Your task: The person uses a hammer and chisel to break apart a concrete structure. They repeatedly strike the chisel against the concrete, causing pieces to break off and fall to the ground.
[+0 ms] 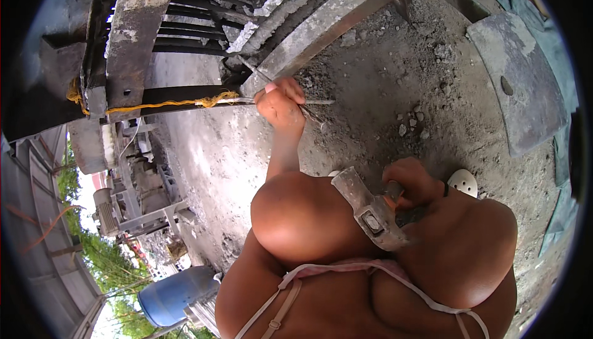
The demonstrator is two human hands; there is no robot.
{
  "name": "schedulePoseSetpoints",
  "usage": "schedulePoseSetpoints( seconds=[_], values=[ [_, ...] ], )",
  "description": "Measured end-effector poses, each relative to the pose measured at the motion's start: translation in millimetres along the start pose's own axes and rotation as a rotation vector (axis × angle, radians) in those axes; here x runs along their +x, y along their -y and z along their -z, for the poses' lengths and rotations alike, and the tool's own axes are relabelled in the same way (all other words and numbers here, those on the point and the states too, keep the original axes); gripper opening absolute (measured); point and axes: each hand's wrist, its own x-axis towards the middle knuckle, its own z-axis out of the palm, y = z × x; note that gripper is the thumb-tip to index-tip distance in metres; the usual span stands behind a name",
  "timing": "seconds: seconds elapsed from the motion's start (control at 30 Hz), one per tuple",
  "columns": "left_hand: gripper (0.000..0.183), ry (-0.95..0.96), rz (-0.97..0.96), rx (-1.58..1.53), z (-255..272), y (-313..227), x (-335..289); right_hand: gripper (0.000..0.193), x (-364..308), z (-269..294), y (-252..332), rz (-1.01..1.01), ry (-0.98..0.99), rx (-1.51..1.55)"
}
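Observation:
My left hand is closed round a thin metal rod. The rod's upper end touches or nearly touches the lower edge of a crusted metal grate. A second thin bar passes level by the same hand; whether the fingers grip it too I cannot tell. Yellow cord runs from the frame and is knotted round that bar. My right hand grips the short handle of a hammer. Its heavy, worn hammer head is over the gap between my bent knees.
A curved steel beam edges the grate. On the right lies a grey metal plate with a hole, beside blue cloth. Loose rubble covers the ground. A blue barrel and a motor stand at the left.

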Motion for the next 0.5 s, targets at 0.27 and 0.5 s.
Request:
schedulePoseSetpoints(
  seconds=[0.27,0.5],
  values=[
    [0.056,-0.175,0.064,-0.143,4,-1,7,0.041,-4,-1,3,-0.234,0.011,0.085],
    [0.055,-0.209,0.1,-0.105,-4,-7,7,0.042,16,-4,13,-0.362,0.047,0.02]
  ],
)
